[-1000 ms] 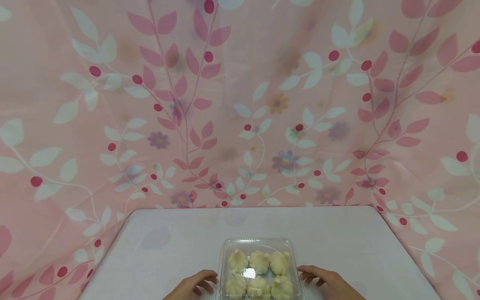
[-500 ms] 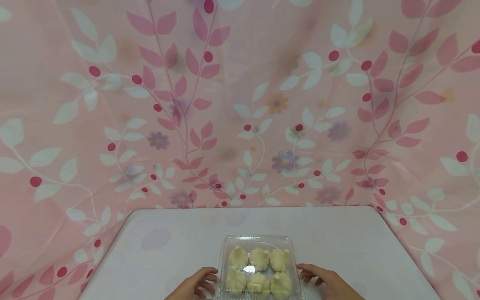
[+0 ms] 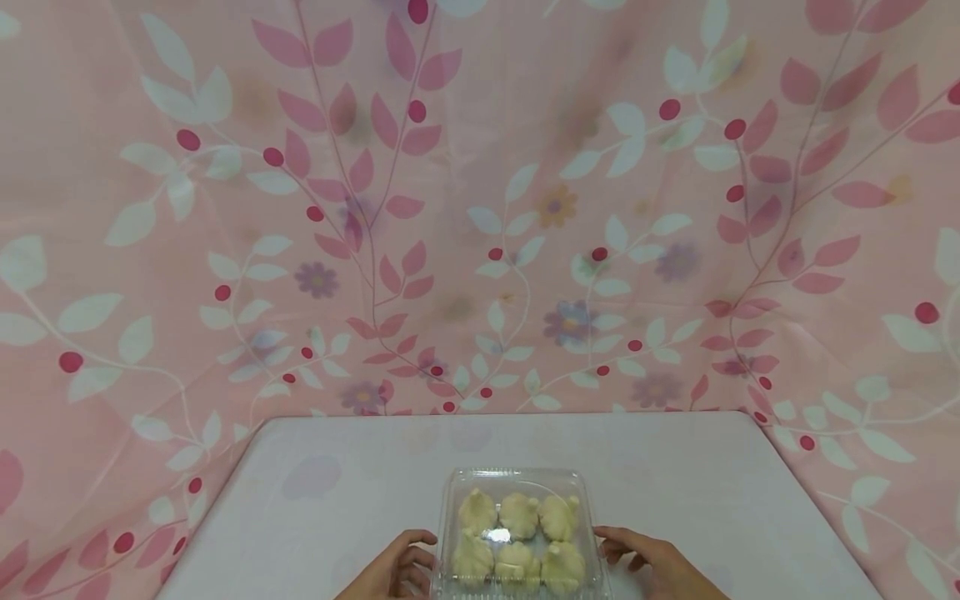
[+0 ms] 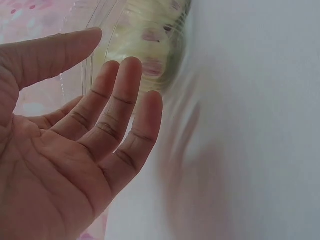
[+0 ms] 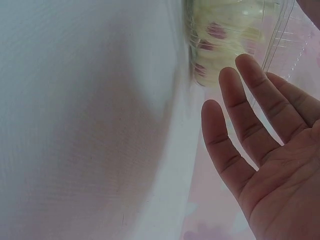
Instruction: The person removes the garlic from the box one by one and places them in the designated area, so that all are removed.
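A clear plastic clamshell box (image 3: 517,477) sits at the table's near edge, its lid down. Inside lie several pale lumps shaped like garlic bulbs (image 3: 518,517), with purplish patches visible from the side in both wrist views. My left hand (image 3: 397,567) is at the box's left side, its fingers loosely bent and thumb spread. In the left wrist view the fingertips (image 4: 127,65) overlap the box wall; contact is unclear. On the opposite side, my right hand (image 3: 637,554) has its fingertips close to the box wall. The right wrist view shows its fingers (image 5: 250,115) extended and slightly spread.
A white table (image 3: 337,467) lies under the box and reaches back to a pink curtain (image 3: 480,208) printed with leaves and flowers. The curtain also hangs along the left and right sides.
The box has shifted slightly away from me, toward the back of the table. Both hands stay beside it, the left one having moved very slightly in.
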Demonstrator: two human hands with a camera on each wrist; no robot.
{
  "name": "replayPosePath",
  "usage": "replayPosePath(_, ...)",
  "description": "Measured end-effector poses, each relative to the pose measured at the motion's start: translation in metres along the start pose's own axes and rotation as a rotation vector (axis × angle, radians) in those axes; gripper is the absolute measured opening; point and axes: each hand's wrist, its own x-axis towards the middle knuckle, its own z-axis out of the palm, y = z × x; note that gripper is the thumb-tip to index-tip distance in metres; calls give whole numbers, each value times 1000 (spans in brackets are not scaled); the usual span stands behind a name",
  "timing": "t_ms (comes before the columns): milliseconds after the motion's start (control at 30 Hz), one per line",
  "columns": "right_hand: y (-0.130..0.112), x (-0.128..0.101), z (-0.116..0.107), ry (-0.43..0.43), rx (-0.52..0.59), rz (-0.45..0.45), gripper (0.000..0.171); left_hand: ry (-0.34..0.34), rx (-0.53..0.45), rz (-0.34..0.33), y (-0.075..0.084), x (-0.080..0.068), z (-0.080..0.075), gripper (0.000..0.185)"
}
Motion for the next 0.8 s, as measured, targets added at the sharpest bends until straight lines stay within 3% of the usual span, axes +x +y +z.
replayPosePath(233, 0, 1, -1, -18, 16, 21, 63, 35, -90, -29, -2, 2, 4, 64)
replayPosePath(633, 0, 0, -2, -9, 22, 17, 66, -20, -161, -6, -1, 5, 6, 58)
replayPosePath(800, -1, 1, 0, 2, 14, 27, 67, -45, -234, 8, -5, 5, 5, 57)
